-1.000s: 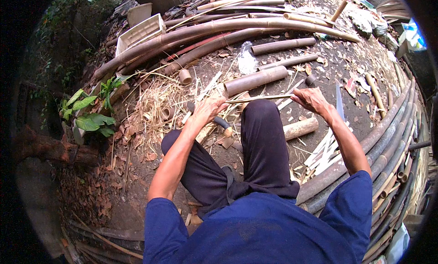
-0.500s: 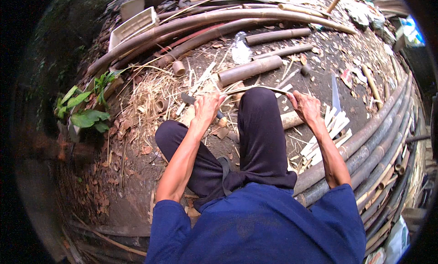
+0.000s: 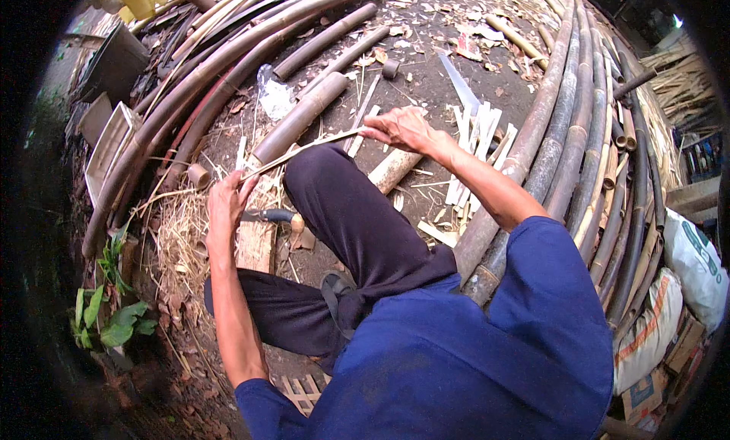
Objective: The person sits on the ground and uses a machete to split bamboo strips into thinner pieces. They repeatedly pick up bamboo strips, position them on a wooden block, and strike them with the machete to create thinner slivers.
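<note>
A thin pale bamboo strip [image 3: 310,147] stretches between my two hands, slanting up to the right just above my raised knee. Its lower left end is pinched in my left hand [image 3: 226,204], its upper right end in my right hand [image 3: 404,130]. Beside my left hand lies a knife [image 3: 275,215] with a dark curved handle; my fingers hide part of it. Below it sits a wooden block [image 3: 257,246] among pale shavings. A thick brown bamboo section [image 3: 300,120] lies behind the strip, and a paler bamboo piece [image 3: 394,168] lies under my right forearm's side of the knee.
Split bamboo slats [image 3: 479,139] are heaped right of my knee, near a saw blade [image 3: 458,81]. Long bamboo poles [image 3: 563,128] run along the right, with white sacks [image 3: 646,330] beyond. More poles [image 3: 152,128], a pale crate [image 3: 109,147] and a leafy plant [image 3: 118,322] stand left.
The view has turned to the right, so the surroundings sit further left. The strip, bowed over my knee before, is now straighter and tilted, with my right hand farther away than my left.
</note>
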`<state>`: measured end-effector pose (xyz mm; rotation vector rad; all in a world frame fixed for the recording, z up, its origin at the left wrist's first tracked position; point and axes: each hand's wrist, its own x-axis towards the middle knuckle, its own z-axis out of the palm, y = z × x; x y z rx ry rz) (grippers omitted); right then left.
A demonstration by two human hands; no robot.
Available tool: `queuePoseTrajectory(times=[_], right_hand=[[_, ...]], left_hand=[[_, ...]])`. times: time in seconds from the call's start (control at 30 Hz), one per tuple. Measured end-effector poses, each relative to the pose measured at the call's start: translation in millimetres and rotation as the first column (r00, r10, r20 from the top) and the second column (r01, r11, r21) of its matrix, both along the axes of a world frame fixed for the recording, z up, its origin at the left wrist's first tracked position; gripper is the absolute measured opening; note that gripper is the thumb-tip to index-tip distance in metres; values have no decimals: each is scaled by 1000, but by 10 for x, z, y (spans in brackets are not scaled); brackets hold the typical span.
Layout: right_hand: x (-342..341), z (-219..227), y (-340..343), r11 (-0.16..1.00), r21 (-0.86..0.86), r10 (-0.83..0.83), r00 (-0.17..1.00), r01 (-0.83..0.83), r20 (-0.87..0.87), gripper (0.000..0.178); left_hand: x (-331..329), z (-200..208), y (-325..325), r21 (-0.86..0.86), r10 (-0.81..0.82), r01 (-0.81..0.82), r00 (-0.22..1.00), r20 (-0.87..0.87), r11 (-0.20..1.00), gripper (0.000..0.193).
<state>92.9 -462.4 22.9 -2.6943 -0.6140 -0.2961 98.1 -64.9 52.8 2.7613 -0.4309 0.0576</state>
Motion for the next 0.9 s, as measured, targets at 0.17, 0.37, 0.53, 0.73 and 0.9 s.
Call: queuePoseTrajectory(times=[0.17,0.37,0.53,0.73,0.9], right_hand=[[-673,-706,-129,814,258,-407,829,520,-383,41],[-1406,-2046,-692,129,285,-828,261,950,-497,45],[-1481,-2603,-1358,-64,298,-869,95,952,-487,43],[-1349,-2340,-1129,155,211,-961,197,965,-197,54],[-701,-1792,-424,611,270,-659,667,744,-346,34]], left_hand=[[45,150,323,-168,88,-38,949,303,985,43],[-191,290,426,-228,55,-42,997,50,973,32],[-265,233,279,-239,-19,-3,996,-92,971,33],[-323,194,460,-265,-77,51,993,-87,963,36],[-376,314,575,-287,28,-61,993,-117,956,38]])
